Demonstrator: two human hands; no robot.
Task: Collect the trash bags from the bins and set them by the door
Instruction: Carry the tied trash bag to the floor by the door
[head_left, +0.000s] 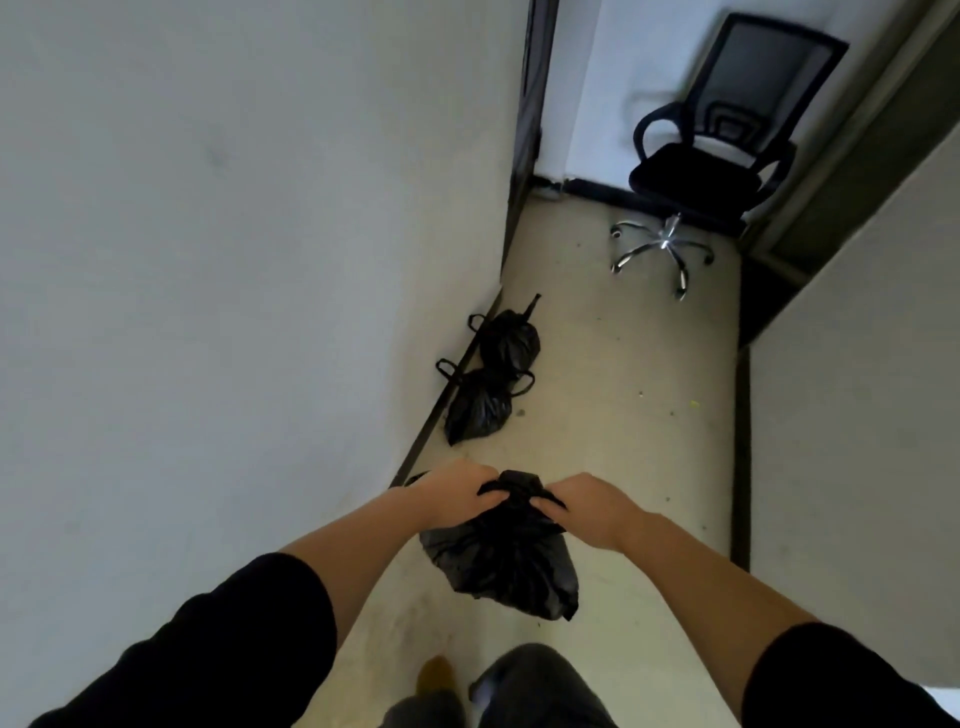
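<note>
The fingers (485, 500) of the left hand (454, 493) and of the right hand (584, 509) are curled tightly around the gathered top of a crinkled black plastic trash bag (501, 561), held just above the pale floor (623, 415). Two more tied black plastic bags (483, 400) are seen against the white wall (234, 260), short of a black mesh office chair (711, 156).

Both hands — left hand (451, 493), right hand (589, 506) — grip one trash bag (506, 558)
</note>
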